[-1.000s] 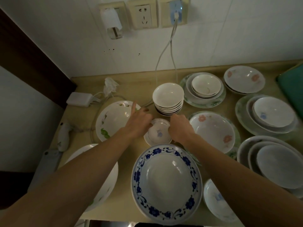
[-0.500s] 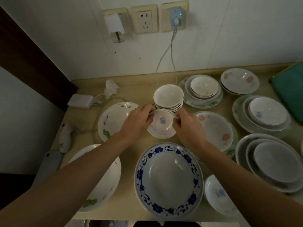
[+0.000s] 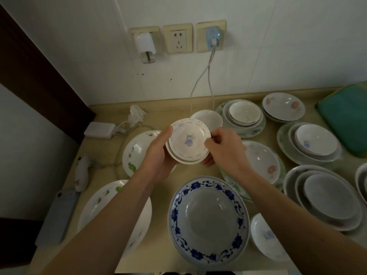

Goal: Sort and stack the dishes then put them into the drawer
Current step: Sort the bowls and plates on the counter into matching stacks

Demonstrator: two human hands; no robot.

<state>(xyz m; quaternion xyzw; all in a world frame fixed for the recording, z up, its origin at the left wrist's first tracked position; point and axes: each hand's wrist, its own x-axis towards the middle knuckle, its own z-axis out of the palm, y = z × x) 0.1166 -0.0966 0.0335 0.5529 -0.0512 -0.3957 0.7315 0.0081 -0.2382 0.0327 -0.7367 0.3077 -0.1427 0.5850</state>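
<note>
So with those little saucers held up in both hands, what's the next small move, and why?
Probably carry them right and set them onto the small saucer near the front edge. Both hands, left and right, grip the held saucers, whose blue centre mark seems to match that saucer's.

No text, brand, number or sign can be read anywhere. Only painted patterns are borne by the dishes (image 3: 208, 219), and the wall sockets (image 3: 178, 39) are unmarked.

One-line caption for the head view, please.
Both hands, left hand and right hand, lift a small stack of saucers above a dish-covered countertop.
</note>
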